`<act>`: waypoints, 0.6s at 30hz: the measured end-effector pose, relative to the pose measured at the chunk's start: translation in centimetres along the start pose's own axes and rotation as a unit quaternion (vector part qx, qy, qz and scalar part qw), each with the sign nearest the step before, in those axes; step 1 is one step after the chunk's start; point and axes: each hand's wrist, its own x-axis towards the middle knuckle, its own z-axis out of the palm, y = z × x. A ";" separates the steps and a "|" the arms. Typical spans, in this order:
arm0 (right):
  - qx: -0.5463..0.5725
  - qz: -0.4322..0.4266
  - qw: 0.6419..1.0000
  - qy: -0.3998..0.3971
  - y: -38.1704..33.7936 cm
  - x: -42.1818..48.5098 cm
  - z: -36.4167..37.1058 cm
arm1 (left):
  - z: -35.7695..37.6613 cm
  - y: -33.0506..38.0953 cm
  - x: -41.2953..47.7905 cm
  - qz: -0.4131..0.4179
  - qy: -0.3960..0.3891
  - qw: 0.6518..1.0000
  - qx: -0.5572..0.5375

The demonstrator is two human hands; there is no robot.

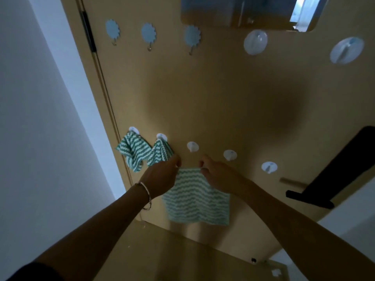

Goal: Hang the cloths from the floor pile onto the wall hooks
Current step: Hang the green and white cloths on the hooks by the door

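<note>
A green-and-white zigzag cloth (196, 197) hangs flat against the tan panel (223, 102). My left hand (162, 175) and my right hand (217, 175) each pinch its top edge, holding it just below an empty white hook (192, 146). Two more cloths of the same pattern, one (129, 152) and another (160, 151), hang bunched from the two hooks to the left. Further right in the same row are two bare hooks, one (230, 155) and one (269, 166). The floor pile is out of view.
Higher up the panel are three blue scalloped hooks (149, 34) and two large round white hooks (255, 42). A mirror or window cutout (243, 13) sits at the top. A black handle-like bar (332, 169) juts out at the right. A white wall (30, 118) lies to the left.
</note>
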 end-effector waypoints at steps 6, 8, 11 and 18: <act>-0.064 0.072 0.995 -0.025 1.8 7.5 -1.9 | 2.3 -5.5 8.8 0.099 -0.061 0.991 -0.066; -0.081 0.085 0.993 0.006 2.1 9.3 -2.1 | 3.4 -7.0 11.1 0.103 -0.067 0.990 -0.070; -0.109 0.091 0.989 0.025 3.1 11.1 -1.5 | 4.7 -7.4 13.0 0.088 -0.049 0.993 -0.059; -0.145 0.141 0.979 0.017 4.6 15.3 0.2 | 9.1 -9.9 16.4 0.120 -0.130 0.984 0.004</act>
